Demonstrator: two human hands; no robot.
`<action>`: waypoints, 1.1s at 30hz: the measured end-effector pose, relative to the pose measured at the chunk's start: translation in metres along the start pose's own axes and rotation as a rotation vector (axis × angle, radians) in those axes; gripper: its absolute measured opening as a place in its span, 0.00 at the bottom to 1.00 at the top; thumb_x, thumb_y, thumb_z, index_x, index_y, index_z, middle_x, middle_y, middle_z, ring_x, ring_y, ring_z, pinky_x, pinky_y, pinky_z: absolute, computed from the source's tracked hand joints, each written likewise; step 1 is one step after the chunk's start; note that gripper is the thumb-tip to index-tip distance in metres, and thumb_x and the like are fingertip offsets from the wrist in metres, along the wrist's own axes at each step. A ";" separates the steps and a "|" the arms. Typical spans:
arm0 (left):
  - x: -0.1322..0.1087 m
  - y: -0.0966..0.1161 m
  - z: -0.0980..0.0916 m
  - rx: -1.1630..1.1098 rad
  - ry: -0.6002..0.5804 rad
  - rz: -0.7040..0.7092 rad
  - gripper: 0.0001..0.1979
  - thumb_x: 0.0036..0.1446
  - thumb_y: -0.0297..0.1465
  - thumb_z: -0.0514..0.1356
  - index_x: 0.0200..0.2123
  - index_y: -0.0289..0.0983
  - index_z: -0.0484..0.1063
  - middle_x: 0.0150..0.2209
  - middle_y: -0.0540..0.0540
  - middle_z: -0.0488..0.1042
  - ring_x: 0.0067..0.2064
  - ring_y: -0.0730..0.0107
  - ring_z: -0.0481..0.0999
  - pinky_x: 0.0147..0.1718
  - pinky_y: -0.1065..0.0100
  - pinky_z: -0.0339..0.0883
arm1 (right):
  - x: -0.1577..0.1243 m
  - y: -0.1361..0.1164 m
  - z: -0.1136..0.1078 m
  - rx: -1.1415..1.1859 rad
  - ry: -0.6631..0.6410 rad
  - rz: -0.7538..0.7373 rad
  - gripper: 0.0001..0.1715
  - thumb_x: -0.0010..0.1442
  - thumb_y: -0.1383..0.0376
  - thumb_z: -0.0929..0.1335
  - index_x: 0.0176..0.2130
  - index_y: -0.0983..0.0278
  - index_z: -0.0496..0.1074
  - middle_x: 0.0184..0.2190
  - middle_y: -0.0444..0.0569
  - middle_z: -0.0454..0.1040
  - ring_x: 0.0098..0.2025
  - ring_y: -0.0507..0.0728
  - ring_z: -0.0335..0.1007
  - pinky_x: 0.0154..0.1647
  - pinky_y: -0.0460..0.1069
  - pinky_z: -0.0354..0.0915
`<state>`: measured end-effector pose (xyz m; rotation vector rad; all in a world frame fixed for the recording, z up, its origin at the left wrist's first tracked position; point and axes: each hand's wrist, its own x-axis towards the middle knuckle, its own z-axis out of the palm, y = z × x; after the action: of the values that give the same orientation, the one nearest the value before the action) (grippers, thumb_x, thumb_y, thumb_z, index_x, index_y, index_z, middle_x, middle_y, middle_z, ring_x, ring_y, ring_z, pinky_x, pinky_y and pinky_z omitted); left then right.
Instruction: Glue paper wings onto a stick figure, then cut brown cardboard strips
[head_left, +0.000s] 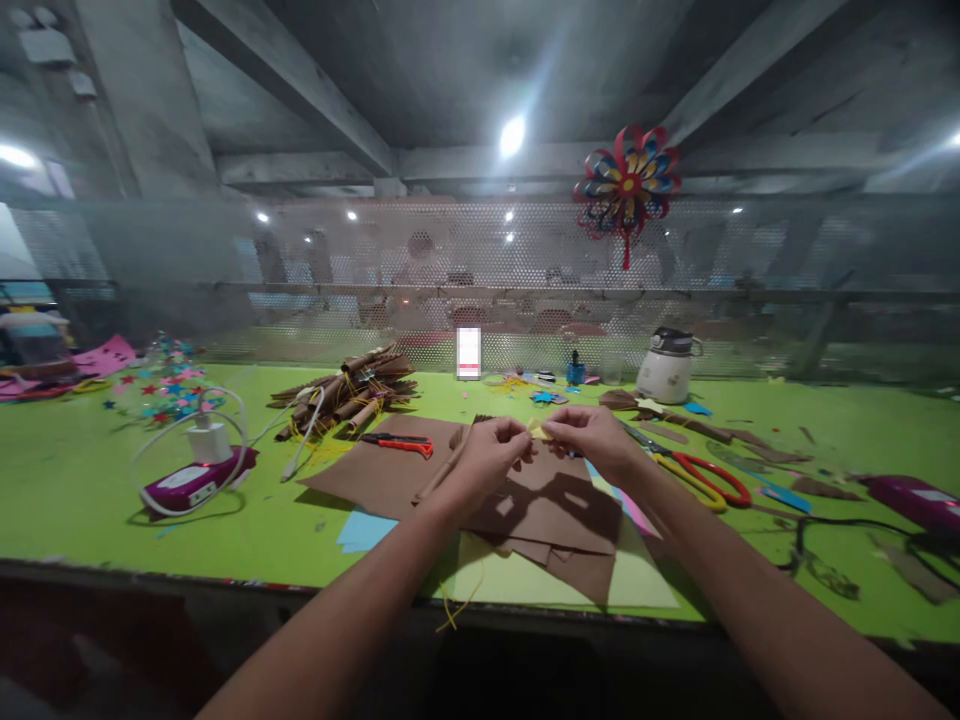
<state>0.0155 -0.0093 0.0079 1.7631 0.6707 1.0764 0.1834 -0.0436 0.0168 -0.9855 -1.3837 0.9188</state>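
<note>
Both hands meet over the brown paper sheets (555, 530), pinching a small pale yellow piece of paper (536, 428) between their fingertips. My left hand (491, 455) grips its left side, with thumb and fingers closed. On the other side, my right hand (592, 440) pinches it too. The exact shape of the piece is partly hidden by the fingers. A rolled brown paper tube (439, 478) lies beside my left hand. Scissors (705, 482) with red and yellow handles rest just right of my right wrist. An orange-and-black cutter (397, 443) lies on the brown paper at left.
A pile of brown paper rolls (356, 395) sits back left, near a purple power strip (196, 488) with a white charger and cable. A phone (469, 353) leans against the perforated screen. Back right stands a white bottle (665, 368); paper scraps and a dark cable (832, 522) lie to the right.
</note>
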 end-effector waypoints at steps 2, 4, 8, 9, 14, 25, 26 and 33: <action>0.000 0.000 0.000 -0.040 -0.002 0.031 0.07 0.50 0.31 0.58 0.24 0.34 0.69 0.22 0.49 0.69 0.23 0.76 0.66 0.24 0.72 0.59 | -0.001 -0.001 -0.001 -0.008 -0.012 -0.022 0.16 0.44 0.57 0.74 0.27 0.68 0.74 0.18 0.44 0.71 0.20 0.49 0.63 0.24 0.47 0.59; -0.001 0.001 -0.001 -0.055 -0.015 0.047 0.08 0.50 0.32 0.59 0.25 0.33 0.69 0.23 0.48 0.70 0.24 0.76 0.67 0.25 0.72 0.61 | -0.001 -0.003 -0.003 -0.011 -0.043 -0.042 0.15 0.44 0.58 0.74 0.29 0.68 0.75 0.19 0.45 0.72 0.21 0.49 0.64 0.25 0.47 0.60; -0.002 0.002 -0.002 -0.103 -0.008 0.039 0.08 0.49 0.33 0.61 0.28 0.32 0.71 0.24 0.47 0.72 0.26 0.74 0.69 0.27 0.71 0.63 | -0.002 -0.003 -0.005 0.020 -0.114 -0.051 0.16 0.44 0.61 0.74 0.34 0.67 0.76 0.22 0.45 0.73 0.22 0.49 0.64 0.25 0.47 0.60; -0.002 0.002 -0.002 -0.133 0.003 0.029 0.09 0.49 0.33 0.62 0.29 0.32 0.71 0.24 0.47 0.72 0.26 0.74 0.70 0.27 0.70 0.63 | -0.002 -0.003 -0.006 0.030 -0.120 -0.050 0.16 0.44 0.62 0.75 0.34 0.67 0.76 0.22 0.45 0.73 0.22 0.49 0.64 0.25 0.47 0.60; -0.003 0.008 -0.002 -0.246 0.039 0.017 0.08 0.46 0.30 0.64 0.30 0.32 0.72 0.25 0.46 0.73 0.28 0.71 0.73 0.29 0.69 0.65 | -0.001 -0.002 -0.006 0.070 -0.110 -0.049 0.13 0.42 0.63 0.74 0.31 0.67 0.76 0.19 0.44 0.72 0.21 0.49 0.64 0.23 0.46 0.60; -0.008 0.020 -0.004 -0.302 -0.032 0.064 0.08 0.46 0.30 0.64 0.30 0.31 0.74 0.25 0.45 0.74 0.28 0.72 0.72 0.31 0.68 0.64 | -0.005 -0.012 -0.004 0.079 -0.108 -0.106 0.05 0.43 0.67 0.73 0.26 0.66 0.77 0.17 0.44 0.72 0.20 0.49 0.64 0.23 0.47 0.62; -0.008 0.020 -0.004 -0.328 -0.042 0.034 0.09 0.47 0.31 0.64 0.30 0.31 0.73 0.25 0.45 0.73 0.28 0.72 0.72 0.30 0.69 0.64 | -0.005 -0.011 -0.004 0.077 -0.105 -0.104 0.05 0.43 0.67 0.73 0.26 0.66 0.77 0.17 0.44 0.71 0.20 0.49 0.64 0.23 0.47 0.62; -0.006 0.016 -0.010 -0.331 -0.175 -0.244 0.13 0.47 0.36 0.65 0.29 0.30 0.70 0.24 0.45 0.72 0.24 0.78 0.68 0.23 0.74 0.54 | -0.006 -0.008 0.001 0.001 -0.174 -0.144 0.06 0.44 0.65 0.73 0.25 0.65 0.77 0.21 0.45 0.72 0.23 0.50 0.65 0.25 0.47 0.65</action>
<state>0.0036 -0.0167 0.0223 1.4292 0.5477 0.8032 0.1824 -0.0520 0.0226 -0.8083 -1.5790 0.9129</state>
